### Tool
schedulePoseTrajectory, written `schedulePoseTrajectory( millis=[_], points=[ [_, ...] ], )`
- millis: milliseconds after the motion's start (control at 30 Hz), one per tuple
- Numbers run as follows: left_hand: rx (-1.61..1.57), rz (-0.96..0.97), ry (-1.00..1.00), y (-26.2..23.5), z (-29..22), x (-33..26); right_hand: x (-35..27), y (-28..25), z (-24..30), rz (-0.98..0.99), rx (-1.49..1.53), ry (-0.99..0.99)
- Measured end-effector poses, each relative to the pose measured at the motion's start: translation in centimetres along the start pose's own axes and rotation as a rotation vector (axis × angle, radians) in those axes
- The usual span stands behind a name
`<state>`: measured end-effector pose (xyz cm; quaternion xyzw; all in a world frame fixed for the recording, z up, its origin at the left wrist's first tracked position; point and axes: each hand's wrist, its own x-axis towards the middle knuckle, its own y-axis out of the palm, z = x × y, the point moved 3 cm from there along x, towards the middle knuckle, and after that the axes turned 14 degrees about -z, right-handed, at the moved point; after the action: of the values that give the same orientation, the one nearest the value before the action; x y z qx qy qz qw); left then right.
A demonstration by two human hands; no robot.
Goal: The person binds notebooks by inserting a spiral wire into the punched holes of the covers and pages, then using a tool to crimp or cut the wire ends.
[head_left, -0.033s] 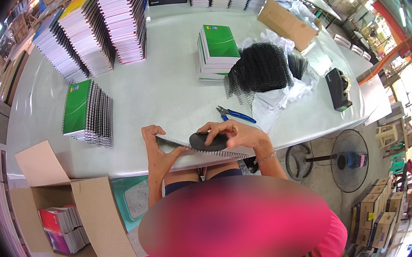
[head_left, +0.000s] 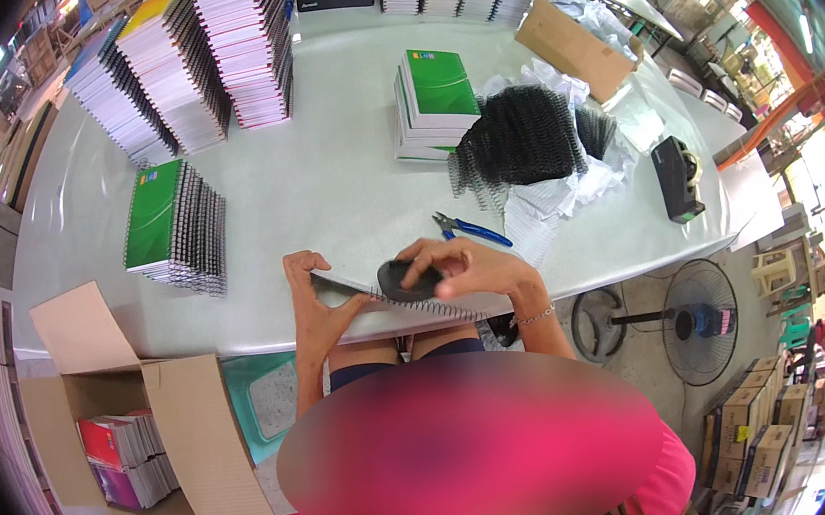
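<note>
My left hand [head_left: 311, 303] grips a thin notebook [head_left: 339, 283] near the table's front edge, its thumb along the bound side and its fingers at the far end. A dark wire coil [head_left: 443, 307] runs along that side, and its right end sticks out past the pages. My right hand [head_left: 482, 268] is closed on a black, rounded, disc-like piece [head_left: 397, 279] with a hollow where the fingers go in. This piece lies against the coil; whether it presses on it I cannot tell. Blue-handled cutting pliers [head_left: 475, 230] lie just beyond my right hand.
Coil-bound green notebooks [head_left: 155, 219] stand stacked at left, with more green books [head_left: 440, 89] at centre right. Beside those, a heap of black coils [head_left: 521, 140] rests on crumpled paper. A tape dispenser [head_left: 676, 179] sits at right. Below left is an open carton [head_left: 190, 432]; a fan [head_left: 699, 321] stands right.
My right hand has shifted slightly left along the coil, and the black rounded piece has tilted a little. My left hand and the notebook keep their place.
</note>
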<state>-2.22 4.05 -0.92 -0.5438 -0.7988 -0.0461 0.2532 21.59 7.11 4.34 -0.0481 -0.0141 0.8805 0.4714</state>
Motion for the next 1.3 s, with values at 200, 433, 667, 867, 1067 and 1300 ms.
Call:
schedulePoseTrajectory(
  millis=[200,433,667,867,1067,1300],
  points=[
    [0.023,-0.015,-0.026,0.2,-0.1,-0.1,0.3,-0.1,0.2,-0.068,0.206,-0.004],
    [-0.02,-0.053,-0.03,0.0,0.6,0.0,1.0,0.3,-0.4,-0.051,0.089,0.035],
    [-0.123,0.031,-0.156,0.0,0.0,0.1,0.4,1.2,1.0,-0.1,0.025,0.034],
    [-0.117,0.028,-0.165,0.0,1.3,-0.2,2.9,1.0,1.9,-0.363,-0.618,0.002],
    [-0.192,0.034,-0.222,0.4,1.2,0.1,2.6,1.3,0.8,-0.064,-0.003,0.086],
    [-0.195,0.045,-0.199,0.1,1.7,0.0,3.3,1.4,2.8,-0.157,-0.384,0.048]
  ],
)
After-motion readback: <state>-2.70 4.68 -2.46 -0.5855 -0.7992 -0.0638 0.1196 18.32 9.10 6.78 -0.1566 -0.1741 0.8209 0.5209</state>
